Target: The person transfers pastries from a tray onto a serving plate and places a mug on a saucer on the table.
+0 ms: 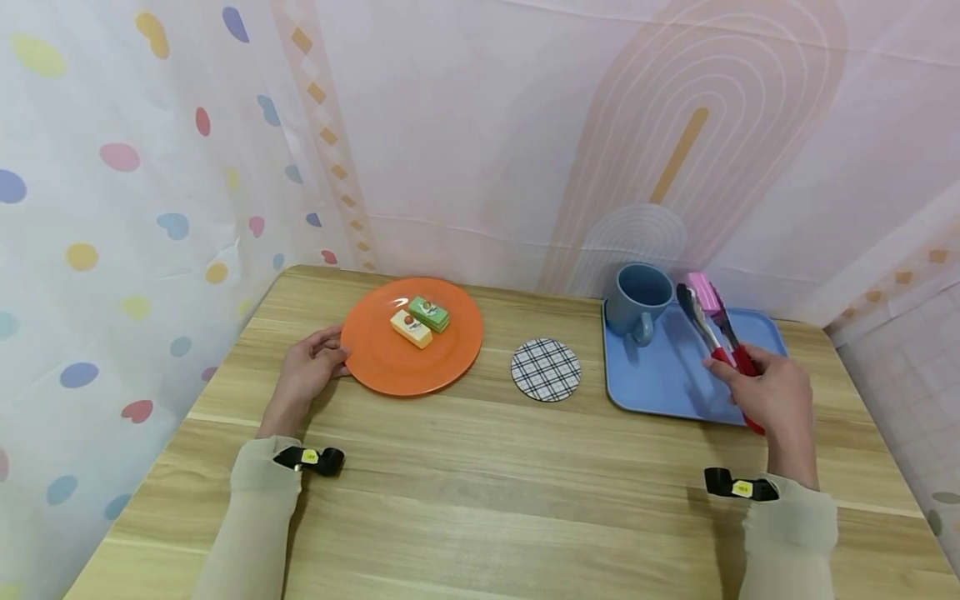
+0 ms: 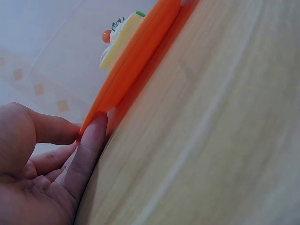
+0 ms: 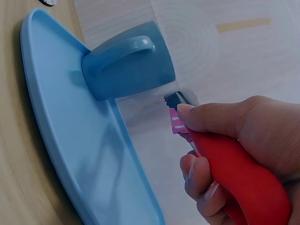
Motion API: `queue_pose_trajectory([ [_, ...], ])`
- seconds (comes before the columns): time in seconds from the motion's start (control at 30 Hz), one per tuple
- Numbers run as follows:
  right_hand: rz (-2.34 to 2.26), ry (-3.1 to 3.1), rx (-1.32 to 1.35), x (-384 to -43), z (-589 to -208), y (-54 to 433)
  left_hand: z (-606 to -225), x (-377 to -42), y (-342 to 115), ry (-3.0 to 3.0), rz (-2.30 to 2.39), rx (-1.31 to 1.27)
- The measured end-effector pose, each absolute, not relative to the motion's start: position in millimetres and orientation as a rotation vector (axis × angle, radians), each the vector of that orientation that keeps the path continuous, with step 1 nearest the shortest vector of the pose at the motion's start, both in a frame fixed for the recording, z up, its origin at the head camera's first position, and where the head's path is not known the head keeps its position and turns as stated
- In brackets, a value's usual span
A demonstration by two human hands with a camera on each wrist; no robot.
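At the left, my left hand (image 1: 309, 367) pinches the rim of a round orange plate (image 1: 375, 362). On that plate sit a yellow toy cake slice (image 1: 412, 329) and a green one (image 1: 430, 314), side by side, with small decorations on top. My right hand (image 1: 776, 392) grips red-handled tongs (image 1: 742, 362) above the blue tray (image 1: 660, 387). A pink block with white stripes (image 1: 701, 292) is between the tong tips, over the tray's back edge. In the right wrist view, the tong tips and the pink block (image 3: 176, 121) are partly hidden behind my thumb.
A blue mug (image 1: 641, 292) stands upright at the tray's back left corner, just left of the tongs. Between plate and tray lies a round checked coaster (image 1: 546, 370). The wooden table (image 1: 510, 492) backs onto a patterned curtain (image 1: 465, 150).
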State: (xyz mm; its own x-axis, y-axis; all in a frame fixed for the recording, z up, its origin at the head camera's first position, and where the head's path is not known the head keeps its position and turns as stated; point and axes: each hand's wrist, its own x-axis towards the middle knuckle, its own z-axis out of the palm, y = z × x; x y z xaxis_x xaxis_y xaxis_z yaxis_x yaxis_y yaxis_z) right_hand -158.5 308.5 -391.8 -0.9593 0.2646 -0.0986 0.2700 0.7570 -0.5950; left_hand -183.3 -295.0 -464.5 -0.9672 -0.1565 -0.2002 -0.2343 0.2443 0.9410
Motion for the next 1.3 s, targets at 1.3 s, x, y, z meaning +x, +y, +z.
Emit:
queue_pose_trajectory([
  [1.3,-1.054,2.998,0.402,-150.7,-371.3,290.6,-468.8,-186.3,-297.3,2.446,1.857,-0.361],
])
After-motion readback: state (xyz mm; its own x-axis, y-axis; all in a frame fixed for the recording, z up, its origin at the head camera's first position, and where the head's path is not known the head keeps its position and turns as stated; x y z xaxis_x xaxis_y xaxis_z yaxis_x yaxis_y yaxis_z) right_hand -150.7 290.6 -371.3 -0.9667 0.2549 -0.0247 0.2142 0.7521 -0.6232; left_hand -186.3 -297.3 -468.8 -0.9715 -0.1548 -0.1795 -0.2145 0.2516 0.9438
